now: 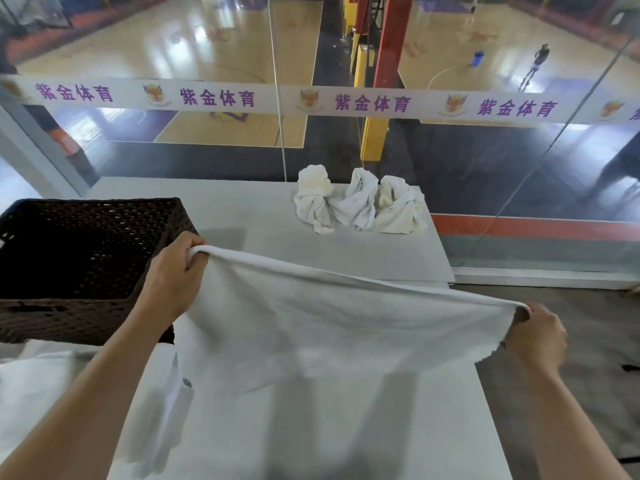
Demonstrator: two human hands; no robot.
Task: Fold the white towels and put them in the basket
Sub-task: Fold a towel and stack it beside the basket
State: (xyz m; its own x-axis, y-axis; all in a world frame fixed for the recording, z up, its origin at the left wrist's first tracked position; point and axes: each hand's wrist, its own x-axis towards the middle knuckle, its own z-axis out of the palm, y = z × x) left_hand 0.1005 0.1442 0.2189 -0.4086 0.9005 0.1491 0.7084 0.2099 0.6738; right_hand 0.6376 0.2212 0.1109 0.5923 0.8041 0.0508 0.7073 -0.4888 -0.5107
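Note:
A white towel (pixel 332 320) is stretched in the air above the table between both hands. My left hand (pixel 173 278) grips its top left corner beside the basket. My right hand (pixel 535 336) grips the top right corner past the table's right edge. The towel's lower part hangs down and hides the table under it. A dark brown woven basket (pixel 166 220) stands at the left of the table, and I see no towel inside it. Three crumpled white towels (pixel 360 202) lie bunched together at the table's far side.
The grey table (pixel 249 209) runs from me to a glass wall (pixel 485 161) overlooking a sports court. More white cloth (pixel 38 386) lies at the near left, below the basket. Wooden floor shows to the right of the table.

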